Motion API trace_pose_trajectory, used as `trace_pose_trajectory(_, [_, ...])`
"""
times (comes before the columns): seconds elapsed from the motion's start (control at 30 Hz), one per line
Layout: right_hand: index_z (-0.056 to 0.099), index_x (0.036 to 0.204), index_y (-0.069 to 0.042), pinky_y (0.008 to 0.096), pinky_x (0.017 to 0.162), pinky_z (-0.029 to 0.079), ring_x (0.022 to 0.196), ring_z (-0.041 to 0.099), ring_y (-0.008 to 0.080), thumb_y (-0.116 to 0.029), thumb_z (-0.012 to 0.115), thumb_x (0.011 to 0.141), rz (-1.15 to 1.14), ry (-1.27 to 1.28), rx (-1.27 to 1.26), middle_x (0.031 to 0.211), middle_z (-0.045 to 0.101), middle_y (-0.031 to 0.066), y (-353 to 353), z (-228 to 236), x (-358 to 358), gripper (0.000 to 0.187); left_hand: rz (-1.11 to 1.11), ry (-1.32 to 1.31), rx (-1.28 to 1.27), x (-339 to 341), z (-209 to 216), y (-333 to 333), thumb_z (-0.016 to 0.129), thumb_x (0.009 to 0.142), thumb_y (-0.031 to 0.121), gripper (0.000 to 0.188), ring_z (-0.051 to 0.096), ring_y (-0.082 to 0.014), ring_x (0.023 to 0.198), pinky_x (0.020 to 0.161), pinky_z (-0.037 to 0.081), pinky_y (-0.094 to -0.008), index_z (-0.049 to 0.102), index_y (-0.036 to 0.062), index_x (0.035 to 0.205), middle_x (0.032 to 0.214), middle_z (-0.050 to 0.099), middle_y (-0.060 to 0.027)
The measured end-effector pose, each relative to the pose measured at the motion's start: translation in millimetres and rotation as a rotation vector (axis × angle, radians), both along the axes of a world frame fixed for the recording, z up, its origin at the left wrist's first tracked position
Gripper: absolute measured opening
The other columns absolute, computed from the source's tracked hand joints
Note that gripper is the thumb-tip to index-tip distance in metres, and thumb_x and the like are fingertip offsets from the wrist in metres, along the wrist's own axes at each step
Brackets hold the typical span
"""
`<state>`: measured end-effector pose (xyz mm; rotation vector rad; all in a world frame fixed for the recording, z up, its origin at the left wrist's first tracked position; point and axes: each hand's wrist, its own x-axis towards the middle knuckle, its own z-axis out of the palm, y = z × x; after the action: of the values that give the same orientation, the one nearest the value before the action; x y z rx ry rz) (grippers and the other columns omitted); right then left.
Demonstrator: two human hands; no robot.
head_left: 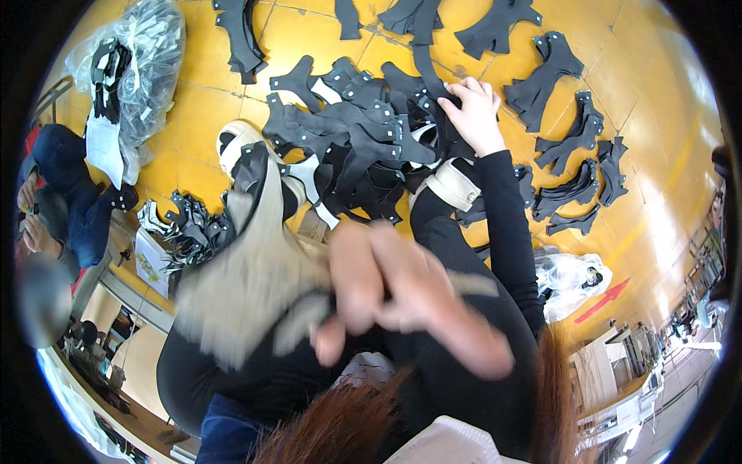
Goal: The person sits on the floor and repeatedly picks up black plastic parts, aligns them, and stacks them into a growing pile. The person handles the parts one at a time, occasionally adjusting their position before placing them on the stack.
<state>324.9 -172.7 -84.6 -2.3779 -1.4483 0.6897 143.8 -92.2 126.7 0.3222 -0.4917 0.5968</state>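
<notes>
My left hand (402,282), large and smeared by motion, is raised over my lap. Its fingers curl round a beige cut piece (247,271), soft-looking and dark along one edge; the piece spreads out to the left of the hand. Farther off, my right hand (475,116) reaches over the floor in a black sleeve, palm down with fingers apart. Its thumb and fingertips lie beside a black cut piece (427,69); whether they touch it is unclear. Below and left of that hand is a heap of black cut pieces (348,127), some with small white tags.
Stacks of curved black pieces (545,77) lie on the yellow tiled floor (634,131) at right. My beige shoes (456,185) flank the heap. Plastic bags (151,69) stand far left, another bag (572,278) at right. At left, another person (73,193) works near a bench.
</notes>
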Motion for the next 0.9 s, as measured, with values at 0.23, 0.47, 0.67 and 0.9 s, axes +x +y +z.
trace_pose_trajectory(0.23, [0.072, 0.102, -0.012, 0.0473, 0.107, 0.03, 0.116, 0.055, 0.0239, -0.022, 0.065, 0.086, -0.001, 0.012, 0.1, 0.114, 0.064, 0.0011, -11, -1, 3, 0.021, 0.227, -0.016, -0.191, 3, 62, -22, 0.068, 0.092, 0.031, 0.053, 0.045, -0.0178, 0.041, 0.039, 0.032, -0.0257, 0.035, 0.0117, 0.056, 0.088, 0.055, -0.0318])
trace_pose_trajectory(0.47, [0.07, 0.102, -0.011, 0.0471, 0.108, 0.029, 0.111, 0.056, 0.0243, -0.022, 0.066, 0.085, -0.02, 0.082, 0.097, 0.104, 0.063, 0.0038, -17, 8, 1, 0.021, 0.095, 0.05, -0.05, -14, 52, 1, 0.061, 0.098, 0.03, 0.05, 0.042, -0.0121, 0.044, 0.048, 0.04, -0.0234, 0.036, 0.0114, 0.059, 0.091, 0.071, -0.0189])
trace_pose_trajectory(0.67, [0.068, 0.103, -0.012, 0.0464, 0.106, 0.029, 0.105, 0.058, 0.0238, -0.017, 0.062, 0.087, 0.022, 0.01, 0.121, 0.101, 0.063, 0.0034, -5, 13, -11, 0.018, -0.005, 0.308, 0.003, -18, 51, 12, 0.076, 0.086, 0.024, 0.038, 0.047, -0.0102, 0.05, 0.056, 0.039, -0.0244, 0.044, 0.0134, 0.068, 0.091, 0.074, -0.0125])
trace_pose_trajectory(0.9, [0.066, 0.09, -0.007, 0.042, 0.104, 0.031, 0.098, 0.057, 0.0246, -0.005, 0.054, 0.081, 0.164, 0.208, 0.336, 0.087, 0.06, 0.0055, 7, 74, -20, 0.015, 0.132, 0.345, 0.019, -12, 56, 9, 0.08, 0.083, 0.014, 0.033, 0.044, -0.0082, 0.05, 0.058, 0.037, -0.0234, 0.047, 0.0135, 0.075, 0.089, 0.075, -0.0076])
